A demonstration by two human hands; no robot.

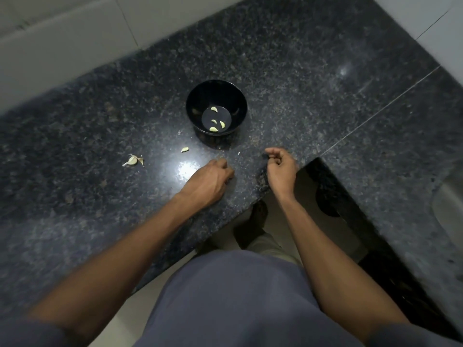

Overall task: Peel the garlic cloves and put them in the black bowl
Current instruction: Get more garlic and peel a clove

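— Where are the hands?

— Both are low over the near edge of the dark speckled tabletop (pixel 300 71). The left hand (pixel 210 179) rests knuckles-up with its fingers curled under; whether anything is pinched there I cannot tell. The right hand (pixel 281 166) hovers just beside it, fingers bent in toward the thumb, and I cannot tell if it holds something either.

— And the garlic?

— The black bowl (pixel 216 108) stands just beyond both hands, between them and the wall, with four peeled cloves (pixel 213 129) lying on its bottom. One more clove (pixel 185 149) lies on the tabletop, beyond the left hand and a little to its left, near the bowl's foot. Farther left of that hand sits a clove with loose papery skin (pixel 132 160), well apart from the bowl.

— Anything in the way?

— Only a tiny white scrap (pixel 238 153) between the hands and the bowl. To the right of the right hand the tabletop turns a corner, with a seam (pixel 375 116) running across it.
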